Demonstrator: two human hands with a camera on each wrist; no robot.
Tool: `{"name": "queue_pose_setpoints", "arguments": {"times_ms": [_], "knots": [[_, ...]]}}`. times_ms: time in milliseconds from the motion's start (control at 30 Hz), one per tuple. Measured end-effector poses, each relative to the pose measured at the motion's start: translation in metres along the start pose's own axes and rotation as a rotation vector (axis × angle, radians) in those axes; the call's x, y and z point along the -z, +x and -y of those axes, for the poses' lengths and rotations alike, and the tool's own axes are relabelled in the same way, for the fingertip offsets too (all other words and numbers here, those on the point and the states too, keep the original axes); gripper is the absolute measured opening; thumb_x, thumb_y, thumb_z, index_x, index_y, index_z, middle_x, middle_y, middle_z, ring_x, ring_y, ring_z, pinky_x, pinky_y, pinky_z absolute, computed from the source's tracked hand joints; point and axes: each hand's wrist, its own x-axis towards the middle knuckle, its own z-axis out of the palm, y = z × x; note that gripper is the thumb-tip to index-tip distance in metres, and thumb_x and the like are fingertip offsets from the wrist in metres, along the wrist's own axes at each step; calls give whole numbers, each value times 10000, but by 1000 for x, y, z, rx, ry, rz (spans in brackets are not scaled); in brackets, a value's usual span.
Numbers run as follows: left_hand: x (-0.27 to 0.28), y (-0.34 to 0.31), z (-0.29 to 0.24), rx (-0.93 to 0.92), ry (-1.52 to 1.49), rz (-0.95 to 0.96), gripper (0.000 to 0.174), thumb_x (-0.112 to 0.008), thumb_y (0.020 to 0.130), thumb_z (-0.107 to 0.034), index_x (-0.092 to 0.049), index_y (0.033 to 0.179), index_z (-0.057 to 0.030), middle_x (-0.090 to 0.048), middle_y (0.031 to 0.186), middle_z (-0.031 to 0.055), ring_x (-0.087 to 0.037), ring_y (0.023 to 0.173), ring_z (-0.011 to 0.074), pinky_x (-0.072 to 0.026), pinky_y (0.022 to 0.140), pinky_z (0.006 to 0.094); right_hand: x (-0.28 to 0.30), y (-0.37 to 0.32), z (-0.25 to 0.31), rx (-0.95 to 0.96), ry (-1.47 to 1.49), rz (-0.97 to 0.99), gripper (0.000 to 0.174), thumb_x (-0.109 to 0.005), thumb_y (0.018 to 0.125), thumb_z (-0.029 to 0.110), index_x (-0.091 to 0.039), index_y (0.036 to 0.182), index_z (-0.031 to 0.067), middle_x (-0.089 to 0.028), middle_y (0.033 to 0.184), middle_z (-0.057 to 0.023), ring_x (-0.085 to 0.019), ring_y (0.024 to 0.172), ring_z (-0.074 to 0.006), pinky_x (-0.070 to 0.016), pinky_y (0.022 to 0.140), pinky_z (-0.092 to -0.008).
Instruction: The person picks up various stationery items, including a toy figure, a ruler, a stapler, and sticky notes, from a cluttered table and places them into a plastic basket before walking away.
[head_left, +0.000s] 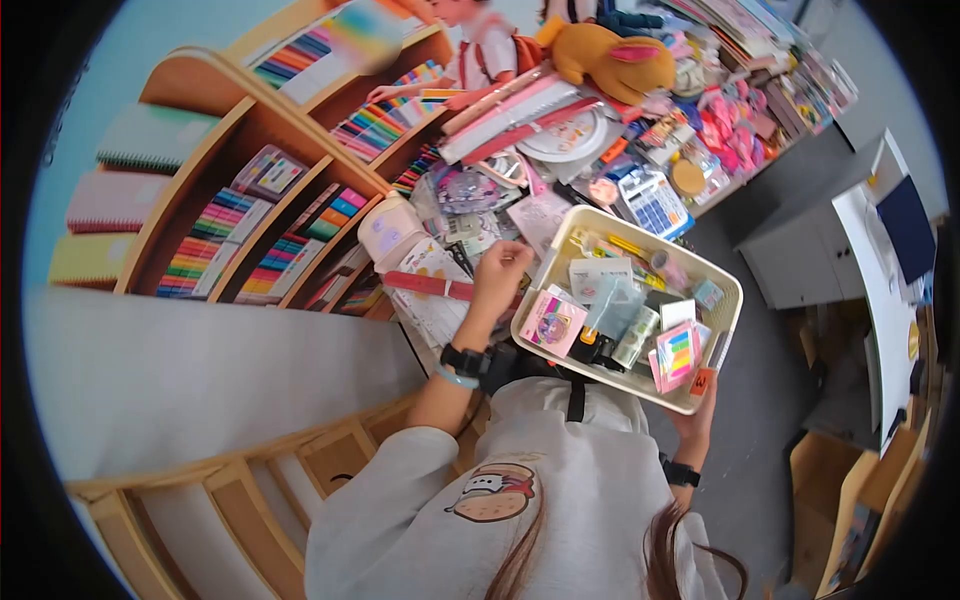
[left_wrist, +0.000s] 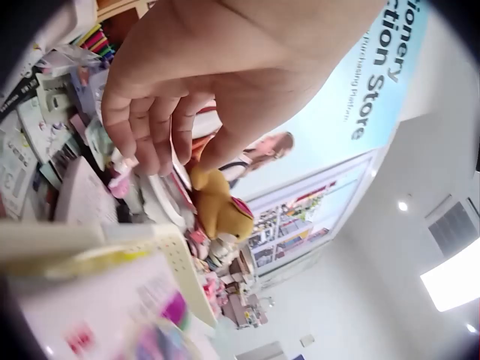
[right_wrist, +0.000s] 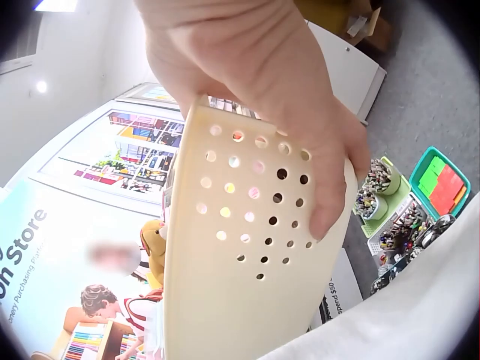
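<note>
A cream plastic basket (head_left: 732, 300) is tilted in front of the person's body, filled with small stationery. At its right end, the right hand (head_left: 694, 418) grips the rim beside an orange number tag (head_left: 703, 381). In the right wrist view, fingers of that hand (right_wrist: 259, 71) wrap over the perforated end wall. To the left of the basket, the left hand (head_left: 503, 272) hovers over the crowded table, its fingers loosely bent and holding nothing. Inside the basket lie a pink box (head_left: 553, 323), a roll in clear wrap (head_left: 636, 336) and a pack of coloured sticky tabs (head_left: 680, 352).
A table heaped with goods stands ahead, with a plush toy (head_left: 615, 62), a calculator (head_left: 655, 203) and a red strap-like strip (head_left: 430, 285). Left is a printed bookshelf wall (head_left: 250, 190). A white desk (head_left: 860, 260) stands right, beyond the grey floor (head_left: 740, 440).
</note>
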Motion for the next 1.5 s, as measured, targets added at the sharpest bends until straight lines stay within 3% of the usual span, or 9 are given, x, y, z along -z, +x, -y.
{"name": "queue_pose_setpoints", "arguments": {"times_ms": [100,333,767,1033,1133,1267,1367,1400,1500], "knots": [[42,34,15,460,-506,-22,428,-685,757,-348,-563,1019,-32,-607,947,33,-570,897,175,-424,751,265,0,1,2,-8,-28,-1,647,-380,857,583,-354,1325,138,-447,1274,-94,-469,1130,-303,-431,854,-532],[62,122,51,914,-778,-160,1026,-773,488,-610,-375,1218,-10,-433,1207,118,-438,1115,248,-313,928,372,-11,-3,4,-29,-58,-17,670,-303,831,643,-348,1341,210,-427,1307,-54,-446,1157,-279,-381,858,-557],[25,132,66,749,-791,-364,869,-704,610,-581,-405,1212,-30,-497,1132,124,-501,1065,269,-337,897,408,-24,-9,2,-11,-41,29,676,-325,822,645,-352,1336,207,-426,1303,-60,-447,1157,-286,-385,870,-544],[-30,138,39,959,-773,120,844,-663,711,-429,-293,1274,79,-376,1304,210,-393,1198,281,-280,977,464,-28,-10,2,-8,-48,55,695,-307,821,658,-341,1345,202,-415,1318,-68,-439,1170,-297,-365,905,-544],[-43,157,46,805,-727,-7,594,-579,786,-407,-392,1258,-98,-420,1229,147,-441,1121,300,-287,953,514,-20,-9,0,-13,-10,-24,677,-305,852,617,-303,1359,168,-407,1325,-109,-449,1163,-337,-401,866,-594],[-48,168,28,811,-742,-42,558,-567,798,-385,-406,1243,-88,-419,1223,150,-453,1116,290,-300,948,512,-26,-12,-1,2,-66,-63,680,-296,834,635,-359,1332,175,-425,1308,-84,-452,1156,-298,-384,877,-569],[-50,171,9,254,481,441,423,-598,750,-350,-579,994,-4,-553,1091,159,-503,1081,324,-352,927,452,-20,-8,-2,9,-84,-31,679,-296,830,641,-368,1328,186,-431,1304,-81,-464,1144,-297,-396,863,-565],[-49,170,2,250,483,446,423,-598,750,-350,-579,994,-4,-553,1091,159,-503,1081,324,-352,927,452,-19,-8,-3,13,-80,-32,679,-296,830,641,-368,1328,186,-431,1304,-81,-464,1144,-297,-396,863,-565],[-39,165,-13,-644,1120,-147,227,-557,752,-214,-632,841,-19,-583,862,132,-590,819,321,-447,757,449,-21,-10,-4,23,-71,-51,674,-298,832,638,-379,1320,180,-434,1300,-81,-473,1135,-295,-407,860,-550]]}}
